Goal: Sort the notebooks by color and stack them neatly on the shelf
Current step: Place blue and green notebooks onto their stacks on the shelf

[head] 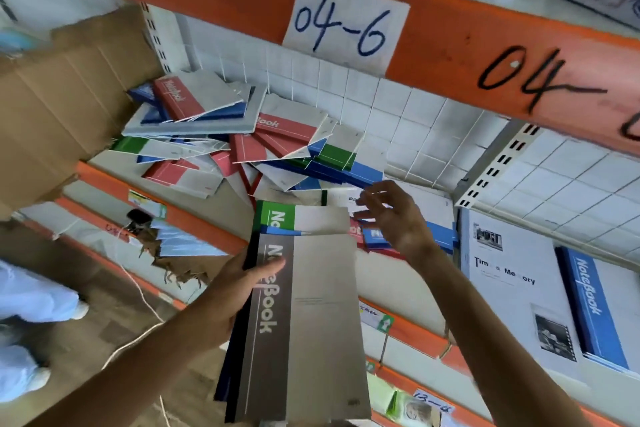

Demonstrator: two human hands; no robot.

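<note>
Head view: orange-edged shelf (162,208) against white tiled wall (398,114), notebooks (242,135) jumbled

Left hand (239,284) is up at mid-frame, thumb laid flat, fingers wrapped behind. Right hand (394,215) reaches forward off a long straight arm, fingers loosely spread, gripping nothing.

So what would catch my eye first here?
Probably the messy heap of notebooks, red, blue and green, sprawled across the middle shelf under the orange beam with its handwritten "04-6" label. In front, the left hand grips a brown-spined notebook while the right hand reaches toward the pile.
</note>
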